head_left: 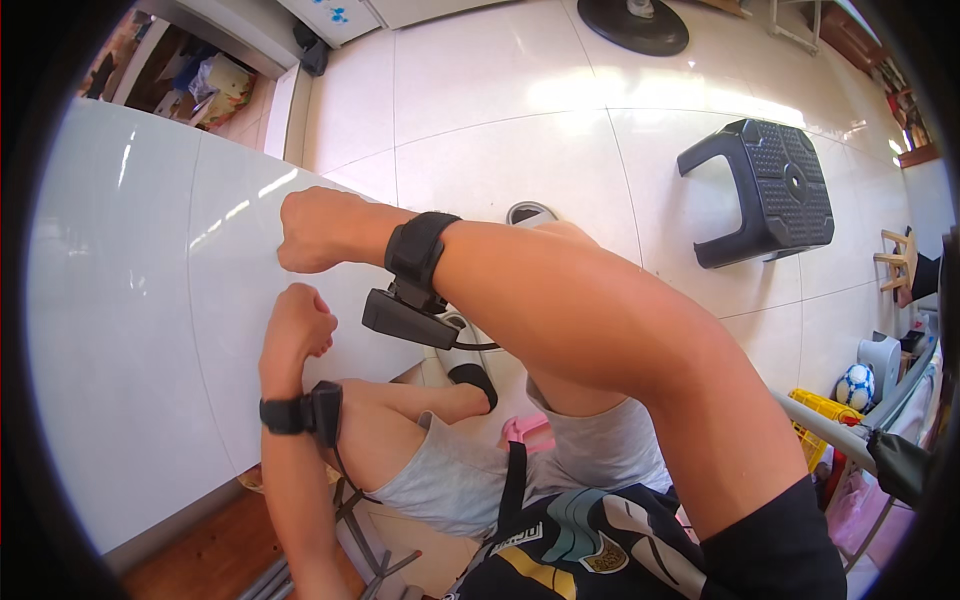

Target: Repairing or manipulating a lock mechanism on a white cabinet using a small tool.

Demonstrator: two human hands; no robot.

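My right hand [318, 230] is closed in a fist above the white glossy table [120, 260], its wrist bent and most of its fingers turned out of sight. Just nearer to me, my left hand [298, 325] is also curled closed, thumb and fingertips facing right. Nothing shows sticking out of either fist. Whether the hands touch the tabletop cannot be told. A black strap with a small black device [408, 318] sits on my right wrist, and another strap [290, 415] on my left; thin cables run from both.
A black plastic stool [795, 185] stands on the tiled floor at right. Beyond are a round black base [635, 28] and a small wooden stool [898, 262]. At lower right are a yellow basket [828, 412], a blue-and-white ball [856, 386] and a metal rail. My legs lie beside the table's edge.
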